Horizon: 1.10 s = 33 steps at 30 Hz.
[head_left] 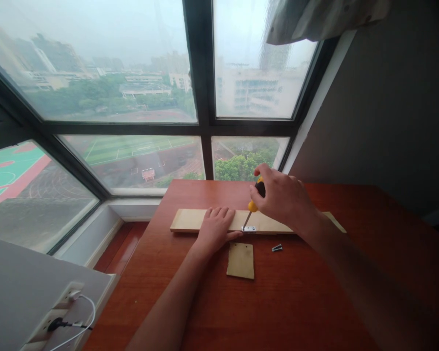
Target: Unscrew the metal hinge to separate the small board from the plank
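Note:
A long pale wooden board lies across the table, and my left hand rests flat on it with the fingers stretched out. Its thumb reaches along the near edge toward a small metal hinge. My right hand grips a screwdriver with a yellow and black handle from above. The slanted shaft meets the left part of the hinge; whether a screw sits under the tip is too small to tell. The right forearm hides part of the board's right end. A small wooden piece with two holes lies nearer to me.
A few loose screws lie right of the small wooden piece on the reddish-brown table. Large windows rise behind the table. At lower left, a wall socket holds a black plug and a white cable.

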Motion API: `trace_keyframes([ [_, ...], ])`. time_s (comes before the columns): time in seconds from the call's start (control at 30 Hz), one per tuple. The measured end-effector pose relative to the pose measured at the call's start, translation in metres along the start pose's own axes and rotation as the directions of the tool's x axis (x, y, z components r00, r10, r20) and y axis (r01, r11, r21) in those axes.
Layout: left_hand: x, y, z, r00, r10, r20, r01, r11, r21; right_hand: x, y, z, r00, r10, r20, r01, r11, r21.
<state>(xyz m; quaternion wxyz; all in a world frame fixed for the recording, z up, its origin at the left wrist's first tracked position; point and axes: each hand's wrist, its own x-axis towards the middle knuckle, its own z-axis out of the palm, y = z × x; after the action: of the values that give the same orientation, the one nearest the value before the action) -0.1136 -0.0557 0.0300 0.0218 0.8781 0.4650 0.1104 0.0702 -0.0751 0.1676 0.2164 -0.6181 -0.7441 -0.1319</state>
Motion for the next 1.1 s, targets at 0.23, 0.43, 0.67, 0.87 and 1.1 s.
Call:
trace_keyframes([
  [0.23,0.0,-0.002,0.002,1.0,0.011,-0.014,-0.011,1.0,0.009,-0.002,-0.005,-0.004,1.0,-0.031,0.001,0.031,0.998,-0.063],
  [0.43,0.001,-0.004,0.008,0.999,0.027,-0.044,-0.026,0.999,0.022,-0.001,-0.006,-0.007,0.999,-0.032,0.013,0.033,0.991,-0.132],
  [0.67,0.0,-0.005,0.009,0.998,0.036,-0.054,-0.034,0.999,0.022,-0.001,-0.009,-0.011,0.999,-0.042,0.013,0.043,0.981,-0.191],
  [0.87,0.0,-0.005,0.009,0.998,0.036,-0.056,-0.034,0.999,0.03,0.001,-0.013,-0.015,0.998,-0.025,0.057,0.037,0.974,-0.225],
  [1.1,0.001,-0.005,0.009,0.998,0.036,-0.057,-0.034,0.999,0.03,0.004,-0.016,-0.018,0.994,0.008,0.11,0.018,0.972,-0.235],
])
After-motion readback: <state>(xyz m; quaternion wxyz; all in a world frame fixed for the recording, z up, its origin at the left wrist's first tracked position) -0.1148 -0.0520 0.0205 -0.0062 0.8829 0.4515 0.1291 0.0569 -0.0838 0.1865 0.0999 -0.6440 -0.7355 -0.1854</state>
